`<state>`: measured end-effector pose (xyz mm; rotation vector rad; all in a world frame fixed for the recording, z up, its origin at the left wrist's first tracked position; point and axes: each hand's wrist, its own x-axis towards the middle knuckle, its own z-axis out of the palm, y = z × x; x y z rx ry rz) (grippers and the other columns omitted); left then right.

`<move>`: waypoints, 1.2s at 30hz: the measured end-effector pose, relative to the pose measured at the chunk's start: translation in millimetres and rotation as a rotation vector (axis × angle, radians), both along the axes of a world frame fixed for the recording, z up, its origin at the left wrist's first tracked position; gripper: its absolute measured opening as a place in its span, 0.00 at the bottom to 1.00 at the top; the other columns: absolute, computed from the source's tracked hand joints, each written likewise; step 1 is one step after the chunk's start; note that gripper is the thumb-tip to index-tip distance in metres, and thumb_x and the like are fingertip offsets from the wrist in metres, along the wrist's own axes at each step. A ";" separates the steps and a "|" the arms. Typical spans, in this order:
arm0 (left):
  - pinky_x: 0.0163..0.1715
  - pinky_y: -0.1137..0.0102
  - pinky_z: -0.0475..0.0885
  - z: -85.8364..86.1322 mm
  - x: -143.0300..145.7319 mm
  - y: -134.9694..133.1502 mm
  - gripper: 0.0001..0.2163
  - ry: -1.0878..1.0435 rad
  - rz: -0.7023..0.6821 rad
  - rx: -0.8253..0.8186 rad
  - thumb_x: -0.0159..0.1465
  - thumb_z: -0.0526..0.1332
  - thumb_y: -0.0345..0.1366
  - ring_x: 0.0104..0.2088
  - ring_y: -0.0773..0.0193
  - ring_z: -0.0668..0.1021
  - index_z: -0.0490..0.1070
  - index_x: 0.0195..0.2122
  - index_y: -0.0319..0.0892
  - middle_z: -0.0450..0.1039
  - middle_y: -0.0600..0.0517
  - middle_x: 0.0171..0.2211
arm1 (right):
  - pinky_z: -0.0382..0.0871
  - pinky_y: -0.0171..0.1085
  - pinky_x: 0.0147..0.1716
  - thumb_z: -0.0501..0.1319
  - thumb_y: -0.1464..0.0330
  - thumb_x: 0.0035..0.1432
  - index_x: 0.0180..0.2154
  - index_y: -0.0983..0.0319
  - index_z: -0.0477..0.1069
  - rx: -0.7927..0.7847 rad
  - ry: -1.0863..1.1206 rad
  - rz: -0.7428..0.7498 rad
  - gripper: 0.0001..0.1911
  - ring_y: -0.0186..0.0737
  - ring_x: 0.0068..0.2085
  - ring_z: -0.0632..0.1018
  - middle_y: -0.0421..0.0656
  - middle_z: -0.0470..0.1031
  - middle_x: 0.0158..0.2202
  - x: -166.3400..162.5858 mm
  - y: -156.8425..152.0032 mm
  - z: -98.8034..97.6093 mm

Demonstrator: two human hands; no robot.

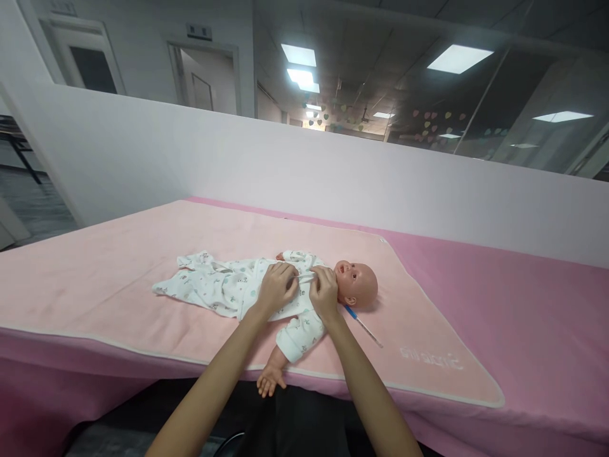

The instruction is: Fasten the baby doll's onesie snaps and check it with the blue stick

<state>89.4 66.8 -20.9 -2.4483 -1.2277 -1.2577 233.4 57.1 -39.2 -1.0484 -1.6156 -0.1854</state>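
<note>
L hand [277, 289] & R hand [325, 293] pinch top [304, 298] at chest; too hard a tug cd shift doll [364, 284] onto rod [365, 328]

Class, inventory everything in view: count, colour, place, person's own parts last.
doll: 1, pinkish, on mat
clothing: count unclear, patterned white, on doll
stick: 1, blue and pale, beside doll
mat: 1, peach, on sheet
sheet: 1, pink, under mat
wall: 1, white, behind sheet
hearts: many, varied, upper right
doors: 2, pale, upper left
lights: several, white, top
table: 1, dark, far left
left hand: 1, bare, pinching clothing
right hand: 1, bare, pinching clothing
forearms: 2, bare, bottom
</note>
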 end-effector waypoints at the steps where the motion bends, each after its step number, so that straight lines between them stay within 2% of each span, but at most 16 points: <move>1: 0.38 0.65 0.63 -0.6 0.6 0.1 0.04 0.002 -0.006 0.001 0.58 0.50 0.31 0.35 0.61 0.69 0.64 0.30 0.42 0.69 0.51 0.31 | 0.62 0.41 0.43 0.48 0.78 0.52 0.37 0.62 0.69 -0.003 -0.055 0.007 0.15 0.40 0.40 0.70 0.44 0.72 0.36 -0.8 -0.7 0.8; 4: 0.37 0.66 0.63 -4.6 2.3 1.9 0.04 -0.011 -0.009 -0.010 0.60 0.49 0.31 0.31 0.62 0.69 0.62 0.31 0.42 0.68 0.52 0.28 | 0.59 0.42 0.45 0.53 0.74 0.53 0.35 0.61 0.69 -0.006 -0.188 0.025 0.09 0.40 0.38 0.69 0.43 0.73 0.34 -3.2 -2.0 2.6; 7: 0.37 0.66 0.63 -7.6 3.1 3.6 0.05 -0.034 0.002 -0.028 0.61 0.48 0.32 0.30 0.63 0.69 0.61 0.33 0.42 0.68 0.52 0.27 | 0.58 0.41 0.45 0.54 0.72 0.55 0.34 0.60 0.69 -0.002 -0.224 0.011 0.06 0.39 0.37 0.69 0.42 0.73 0.32 -4.4 -1.2 2.6; 16: 0.40 0.64 0.63 -2.9 2.7 -1.2 0.05 -0.029 -0.040 -0.019 0.59 0.52 0.32 0.36 0.61 0.72 0.64 0.36 0.43 0.72 0.52 0.34 | 0.58 0.39 0.42 0.52 0.71 0.58 0.32 0.60 0.69 -0.001 -0.228 -0.029 0.08 0.39 0.35 0.69 0.42 0.73 0.30 -3.0 0.4 0.0; 36: 0.40 0.64 0.63 -5.1 3.6 1.4 0.07 -0.013 -0.022 -0.007 0.62 0.49 0.34 0.34 0.62 0.73 0.65 0.35 0.43 0.73 0.52 0.32 | 0.57 0.39 0.41 0.49 0.69 0.61 0.32 0.61 0.70 -0.040 -0.255 -0.071 0.12 0.39 0.35 0.68 0.45 0.72 0.29 -3.4 -3.8 3.7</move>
